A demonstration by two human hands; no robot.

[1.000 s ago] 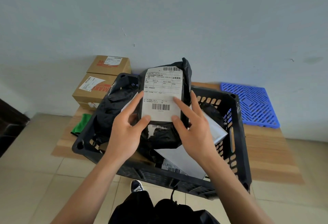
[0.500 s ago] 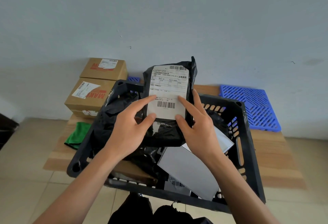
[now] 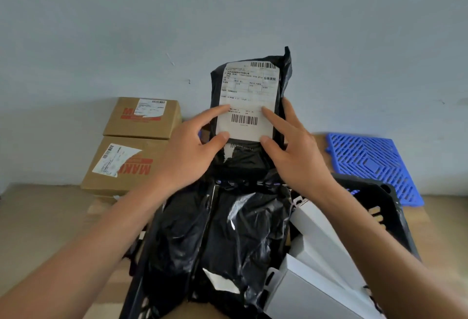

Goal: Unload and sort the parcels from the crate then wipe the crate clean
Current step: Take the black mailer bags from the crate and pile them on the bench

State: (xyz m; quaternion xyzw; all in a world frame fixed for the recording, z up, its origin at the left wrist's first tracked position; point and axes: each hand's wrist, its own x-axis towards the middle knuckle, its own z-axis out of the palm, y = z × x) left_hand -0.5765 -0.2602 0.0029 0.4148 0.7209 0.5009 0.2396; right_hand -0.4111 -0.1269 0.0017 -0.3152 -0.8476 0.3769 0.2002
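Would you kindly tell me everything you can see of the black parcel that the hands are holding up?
The black parcel is a soft bag of glossy, crinkled black plastic, held upright above the crate in front of the wall. A white shipping label with two barcodes and printed text covers most of its front; a second, partly torn label shows below. The left hand and right hand grip its lower sides, thumbs and forefingers on the label.
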